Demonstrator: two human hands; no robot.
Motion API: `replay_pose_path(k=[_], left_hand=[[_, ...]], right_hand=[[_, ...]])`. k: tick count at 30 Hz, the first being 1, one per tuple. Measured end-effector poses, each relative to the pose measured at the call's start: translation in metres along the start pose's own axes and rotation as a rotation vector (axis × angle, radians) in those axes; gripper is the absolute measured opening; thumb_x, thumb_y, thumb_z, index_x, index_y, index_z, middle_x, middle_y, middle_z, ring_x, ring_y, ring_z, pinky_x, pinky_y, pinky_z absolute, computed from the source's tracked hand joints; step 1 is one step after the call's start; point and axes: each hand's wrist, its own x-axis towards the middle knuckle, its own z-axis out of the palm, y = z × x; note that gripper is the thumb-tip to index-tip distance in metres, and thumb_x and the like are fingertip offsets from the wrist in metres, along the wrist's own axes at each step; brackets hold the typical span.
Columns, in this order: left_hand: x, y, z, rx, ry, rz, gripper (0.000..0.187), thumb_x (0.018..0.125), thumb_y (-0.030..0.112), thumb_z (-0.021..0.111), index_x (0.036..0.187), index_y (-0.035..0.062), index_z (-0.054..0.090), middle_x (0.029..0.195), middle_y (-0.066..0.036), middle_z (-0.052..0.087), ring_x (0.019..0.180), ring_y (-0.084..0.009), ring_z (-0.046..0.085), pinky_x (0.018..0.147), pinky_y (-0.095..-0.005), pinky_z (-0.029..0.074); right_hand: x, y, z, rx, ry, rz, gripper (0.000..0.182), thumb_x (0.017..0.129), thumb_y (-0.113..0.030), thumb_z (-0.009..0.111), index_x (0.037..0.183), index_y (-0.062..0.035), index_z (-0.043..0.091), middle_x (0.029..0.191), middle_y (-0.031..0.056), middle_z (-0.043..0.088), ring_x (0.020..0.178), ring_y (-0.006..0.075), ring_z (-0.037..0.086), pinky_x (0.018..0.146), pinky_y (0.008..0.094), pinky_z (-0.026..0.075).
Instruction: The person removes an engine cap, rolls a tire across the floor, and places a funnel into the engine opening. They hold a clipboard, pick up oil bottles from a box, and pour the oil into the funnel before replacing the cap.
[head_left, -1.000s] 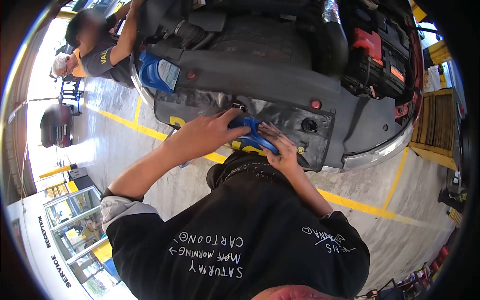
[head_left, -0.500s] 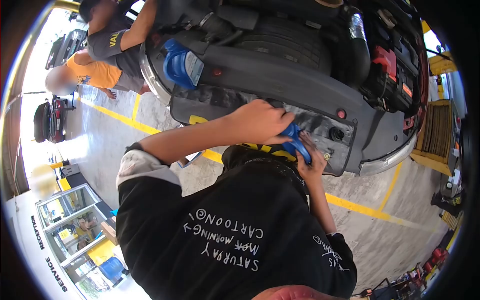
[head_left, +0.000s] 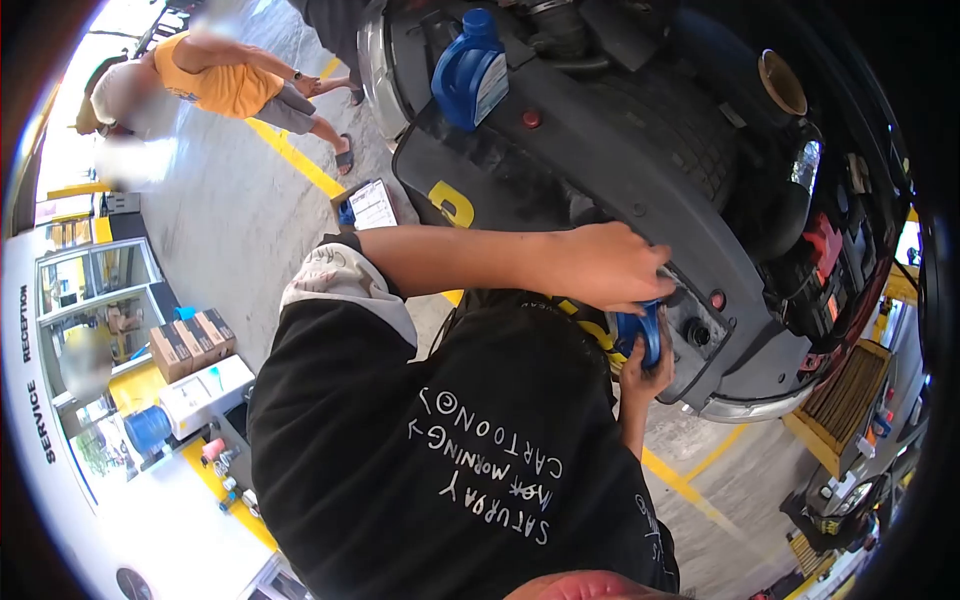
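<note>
A right hand (head_left: 645, 380) grips a blue bottle (head_left: 650, 335) with its fingers wrapped about the side, at the near edge of a dark mat (head_left: 500, 185), toward the mat's right end. A left hand (head_left: 605, 265) arches over the bottle's upper end; whether its fingers are closed on the plastic cannot be told. A round black fitting (head_left: 696, 330) sits at the mat's right end, apart from the bottle. Yellow lettering (head_left: 450, 205) marks the mat's left end, and a second blue bottle (head_left: 470, 80) stands just beyond that end. A red battery cover (head_left: 825, 245) shows beyond the mat's right end, in the engine bay. Left of the mat, near its lettered end, is a white paper sheet (head_left: 373, 205); well apart on that same side, a person in an orange top (head_left: 215, 75) stands on the shop floor.
</note>
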Motion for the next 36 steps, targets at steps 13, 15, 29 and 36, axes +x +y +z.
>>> replay_pose_path(k=[13, 15, 29, 36], left_hand=[[-0.052, -0.171, 0.087, -0.165, 0.541, -0.763, 0.044, 0.077, 0.03, 0.077, 0.105, 0.0009, 0.06, 0.101, -0.014, 0.069, 0.097, -0.0281, 0.066, 0.087, -0.0371, 0.05], [-0.066, -0.176, 0.107, 0.005, 0.478, -0.754, 0.046, 0.076, 0.032, 0.077, 0.106, 0.0017, 0.06, 0.103, -0.014, 0.068, 0.101, -0.0293, 0.063, 0.091, -0.0398, 0.047], [-0.051, -0.136, 0.085, -0.074, 0.591, -0.54, 0.031, 0.083, 0.022, 0.069, 0.107, 0.0035, 0.063, 0.098, -0.012, 0.067, 0.094, -0.0284, 0.063, 0.086, -0.0381, 0.047], [-0.033, -0.089, 0.066, -0.341, 0.587, -0.566, 0.022, 0.086, 0.012, 0.066, 0.104, -0.0012, 0.065, 0.091, -0.008, 0.07, 0.084, -0.0142, 0.064, 0.082, -0.0274, 0.048]], right_hand=[[0.018, 0.001, -0.013, 0.152, 0.061, -0.002, 0.03, 0.08, 0.003, 0.067, 0.109, 0.0047, 0.063, 0.111, 0.0197, 0.067, 0.111, 0.0337, 0.063, 0.096, 0.0384, 0.048], [0.019, 0.003, -0.016, 0.164, 0.085, 0.103, 0.028, 0.081, 0.002, 0.067, 0.109, 0.0051, 0.063, 0.111, 0.0192, 0.067, 0.109, 0.0334, 0.064, 0.094, 0.0368, 0.049], [0.046, 0.034, -0.032, 0.473, 0.442, 0.319, 0.022, 0.092, -0.015, 0.064, 0.1, 0.0056, 0.065, 0.089, 0.0048, 0.065, 0.079, 0.0085, 0.056, 0.074, 0.0228, 0.046], [0.05, 0.025, -0.039, 0.514, 0.386, 0.31, 0.027, 0.089, -0.013, 0.067, 0.103, 0.0101, 0.063, 0.091, 0.0078, 0.067, 0.084, 0.0099, 0.058, 0.08, 0.0236, 0.046]])
